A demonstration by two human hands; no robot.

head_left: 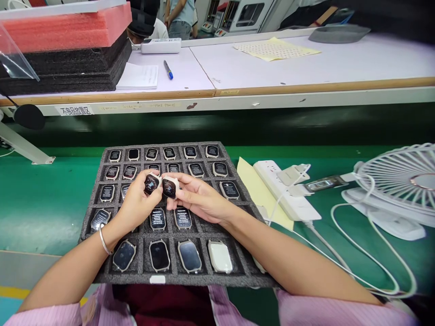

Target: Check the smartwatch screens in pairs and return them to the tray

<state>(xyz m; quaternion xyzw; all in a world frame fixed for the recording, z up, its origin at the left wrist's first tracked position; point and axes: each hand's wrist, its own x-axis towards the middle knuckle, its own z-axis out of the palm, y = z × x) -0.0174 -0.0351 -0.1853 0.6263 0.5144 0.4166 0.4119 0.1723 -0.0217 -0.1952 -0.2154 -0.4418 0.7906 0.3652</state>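
My left hand (141, 199) grips a smartwatch body (152, 183) without a strap, its dark screen lit with a small pattern. Right beside it, my right hand (197, 194) pinches a second smartwatch (170, 187) with a pale case and dark round centre. The two watches are side by side, almost touching. Beneath both hands lies a grey foam tray (171, 277) with square compartments. Several strapless watches sit in it, many showing white text, such as one watch (182, 218). In the front row, one watch (220, 256) shows a white face. My hands and forearms hide some compartments.
A white power strip (285, 190) with chargers and cables lies right of the tray, on yellow paper (251, 181). A white fan (408, 185) stands further right. Behind is a raised shelf (306, 68) with stacked foam (68, 50), a pen (168, 69) and paper. People are beyond.
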